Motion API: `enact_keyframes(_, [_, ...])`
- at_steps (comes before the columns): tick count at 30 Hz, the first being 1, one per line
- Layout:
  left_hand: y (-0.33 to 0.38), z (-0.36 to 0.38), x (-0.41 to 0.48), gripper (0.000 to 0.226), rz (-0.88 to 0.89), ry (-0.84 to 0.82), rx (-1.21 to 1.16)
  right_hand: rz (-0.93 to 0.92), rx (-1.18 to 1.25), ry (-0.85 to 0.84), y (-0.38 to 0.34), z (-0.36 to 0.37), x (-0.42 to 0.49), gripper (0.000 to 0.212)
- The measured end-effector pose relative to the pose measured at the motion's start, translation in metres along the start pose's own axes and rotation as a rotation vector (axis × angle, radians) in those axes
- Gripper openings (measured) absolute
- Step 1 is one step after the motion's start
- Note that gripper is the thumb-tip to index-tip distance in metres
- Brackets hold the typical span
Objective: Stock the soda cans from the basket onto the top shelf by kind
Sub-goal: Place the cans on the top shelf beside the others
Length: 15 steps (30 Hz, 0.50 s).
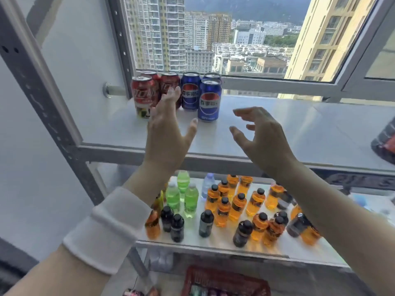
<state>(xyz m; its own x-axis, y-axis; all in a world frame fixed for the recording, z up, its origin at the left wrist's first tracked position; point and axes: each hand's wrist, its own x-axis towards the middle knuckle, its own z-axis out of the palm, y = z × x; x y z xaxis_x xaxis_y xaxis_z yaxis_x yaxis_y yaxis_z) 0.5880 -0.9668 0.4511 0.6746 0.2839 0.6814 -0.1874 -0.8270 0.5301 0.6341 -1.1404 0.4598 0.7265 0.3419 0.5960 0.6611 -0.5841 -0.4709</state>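
Observation:
Three red cola cans (pixel 143 94) stand at the back left of the white top shelf (pixel 277 129), with three blue Pepsi cans (pixel 209 101) grouped just to their right. My left hand (pixel 168 129) is raised over the shelf in front of the red cans, fingers apart, holding nothing. To the right of the blue cans my right hand (pixel 258 133) hovers with curled, spread fingers, also holding nothing. The red basket (pixel 224 282) sits at the bottom edge of the view below the shelves, with can tops dimly visible inside it.
The lower shelf (pixel 213 244) holds several orange, green and dark bottles. A grey metal upright (pixel 38 97) rises on the left. A window frame (pixel 277 84) runs behind the top shelf. A dark red-and-black object (pixel 384 144) lies at the shelf's right edge.

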Motion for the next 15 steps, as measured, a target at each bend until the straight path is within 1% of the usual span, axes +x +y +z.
enact_keyframes(4, [0.033,0.023,-0.063,0.058,0.006,-0.098,0.011,0.092,-0.018,-0.034,0.026,-0.023,-0.079,0.038])
enact_keyframes(8, [0.058,0.038,-0.117,0.056,-0.012,-0.254,0.006,0.192,-0.011,-0.042,0.041,-0.035,-0.143,0.036])
enact_keyframes(12, [0.069,0.05,-0.162,0.056,-0.026,-0.41,0.004,0.307,-0.069,-0.113,0.052,-0.038,-0.202,0.037])
enact_keyframes(15, [0.068,0.053,-0.197,0.056,-0.044,-0.477,-0.047,0.424,-0.066,-0.158,0.057,-0.036,-0.248,0.038])
